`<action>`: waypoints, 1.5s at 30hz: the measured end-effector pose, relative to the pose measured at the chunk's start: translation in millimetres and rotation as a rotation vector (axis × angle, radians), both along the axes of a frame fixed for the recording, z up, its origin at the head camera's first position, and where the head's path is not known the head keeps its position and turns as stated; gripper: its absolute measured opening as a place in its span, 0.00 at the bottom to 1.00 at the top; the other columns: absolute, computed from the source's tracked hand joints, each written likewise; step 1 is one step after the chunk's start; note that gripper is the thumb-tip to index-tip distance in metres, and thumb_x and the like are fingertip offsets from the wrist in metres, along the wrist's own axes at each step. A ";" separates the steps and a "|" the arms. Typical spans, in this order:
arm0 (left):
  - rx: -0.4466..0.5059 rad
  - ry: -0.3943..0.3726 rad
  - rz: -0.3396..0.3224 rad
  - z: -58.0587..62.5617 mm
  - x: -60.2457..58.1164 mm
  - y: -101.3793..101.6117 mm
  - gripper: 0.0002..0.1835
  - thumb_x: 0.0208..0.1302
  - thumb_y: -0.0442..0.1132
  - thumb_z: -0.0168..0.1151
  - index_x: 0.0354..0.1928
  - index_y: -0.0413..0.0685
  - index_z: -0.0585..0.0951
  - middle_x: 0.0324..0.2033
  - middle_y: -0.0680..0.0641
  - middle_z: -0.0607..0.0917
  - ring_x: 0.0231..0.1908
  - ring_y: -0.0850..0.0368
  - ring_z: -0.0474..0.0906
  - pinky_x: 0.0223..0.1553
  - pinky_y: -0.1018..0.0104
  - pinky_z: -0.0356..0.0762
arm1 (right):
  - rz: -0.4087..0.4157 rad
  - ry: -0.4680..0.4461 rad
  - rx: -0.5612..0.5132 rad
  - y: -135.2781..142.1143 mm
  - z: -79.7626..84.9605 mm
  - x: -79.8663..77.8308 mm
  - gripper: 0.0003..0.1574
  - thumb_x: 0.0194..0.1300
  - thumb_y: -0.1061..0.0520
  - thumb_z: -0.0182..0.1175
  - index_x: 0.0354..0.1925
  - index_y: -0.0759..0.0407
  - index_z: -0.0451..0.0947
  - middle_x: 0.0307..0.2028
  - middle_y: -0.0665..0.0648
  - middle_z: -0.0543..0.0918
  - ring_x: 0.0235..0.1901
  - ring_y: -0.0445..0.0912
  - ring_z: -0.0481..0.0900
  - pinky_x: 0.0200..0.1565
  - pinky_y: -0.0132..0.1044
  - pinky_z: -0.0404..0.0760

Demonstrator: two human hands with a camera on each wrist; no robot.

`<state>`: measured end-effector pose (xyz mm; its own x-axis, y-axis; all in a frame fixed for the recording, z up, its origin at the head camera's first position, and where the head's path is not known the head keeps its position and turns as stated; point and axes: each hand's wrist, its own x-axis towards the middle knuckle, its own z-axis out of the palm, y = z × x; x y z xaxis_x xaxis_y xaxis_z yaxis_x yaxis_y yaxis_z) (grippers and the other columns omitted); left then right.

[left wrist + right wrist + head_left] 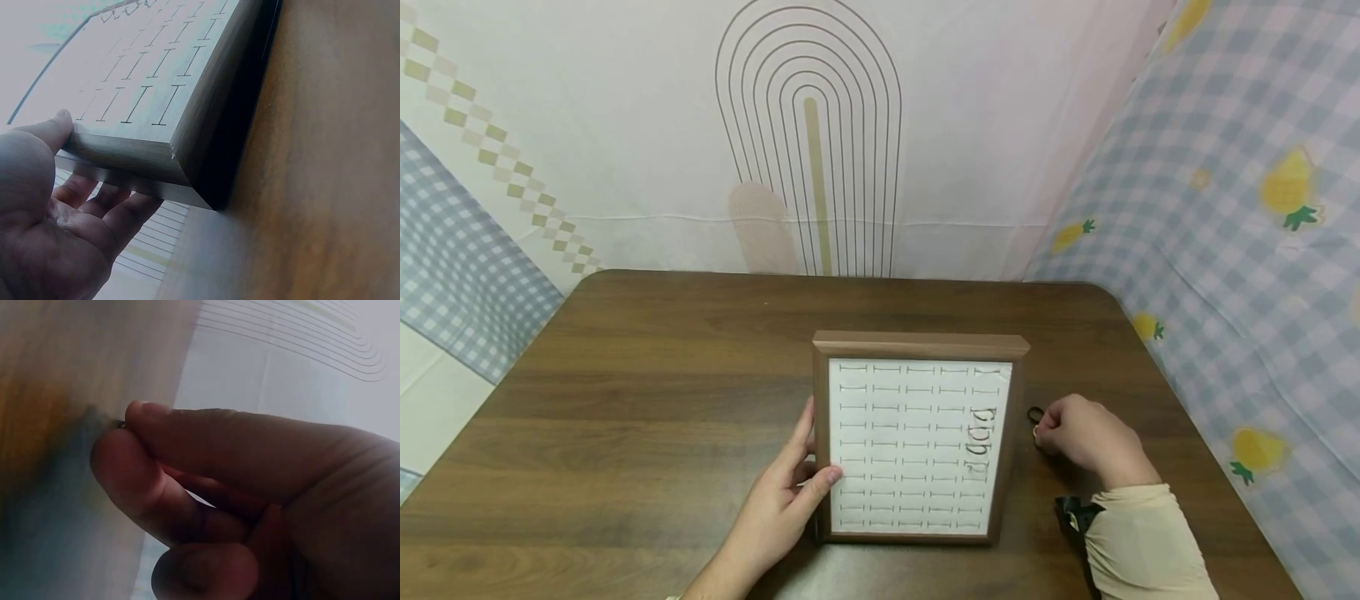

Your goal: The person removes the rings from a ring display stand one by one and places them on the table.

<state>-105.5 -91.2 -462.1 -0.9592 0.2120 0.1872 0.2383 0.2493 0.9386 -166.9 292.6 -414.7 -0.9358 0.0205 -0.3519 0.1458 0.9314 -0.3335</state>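
Note:
A wood-framed display board (910, 450) with rows of short slits in its white face stands propped up on the table. Several thin metal loops (979, 437) hang in its right-hand column. My left hand (786, 492) grips the board's left side, thumb on the front and fingers behind, as the left wrist view also shows. To the board's right, my right hand (1090, 437) pinches a small ring (1036, 432) between thumb and forefinger, close over the table. Only a dark speck of it shows between the fingertips (119, 456) in the right wrist view. Beside these fingertips is a dark ring (1036, 413).
The brown wooden table (625, 417) reaches back to a hanging cloth (655, 125) with printed arches. A blue checked cloth (1240, 250) with pineapples hangs along the right side. A black strap (1075, 525) is by the right cuff.

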 end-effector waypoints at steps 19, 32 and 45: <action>-0.005 -0.007 0.015 0.3 0.1 0.0 0.47 0.67 0.33 0.65 0.80 0.66 0.51 0.53 0.38 0.82 0.43 0.49 0.86 0.43 0.66 0.84 | -0.004 0.184 -0.029 -8.3 23.6 7.3 0.09 0.65 0.51 0.66 0.41 0.52 0.84 0.32 0.49 0.83 0.30 0.44 0.78 0.28 0.41 0.72; 0.018 -0.010 -0.002 2.1 -0.2 -0.8 0.46 0.68 0.32 0.65 0.79 0.65 0.51 0.51 0.40 0.83 0.44 0.49 0.86 0.44 0.63 0.84 | 0.024 0.650 -0.140 -44.3 78.2 51.8 0.04 0.63 0.56 0.70 0.35 0.47 0.84 0.27 0.43 0.82 0.27 0.39 0.76 0.28 0.32 0.72; 0.021 -0.009 0.000 1.3 -0.2 -0.6 0.46 0.68 0.32 0.65 0.79 0.65 0.51 0.50 0.42 0.84 0.43 0.51 0.86 0.43 0.64 0.84 | 0.193 0.847 -0.138 -97.2 68.2 63.7 0.11 0.54 0.58 0.75 0.31 0.41 0.85 0.23 0.33 0.70 0.22 0.30 0.67 0.21 0.28 0.66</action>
<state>-105.7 -91.8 -460.8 -0.9609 0.2077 0.1832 0.2300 0.2297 0.9457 -103.2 195.4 -346.4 -0.8661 -0.1567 0.4746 -0.3577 0.8576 -0.3696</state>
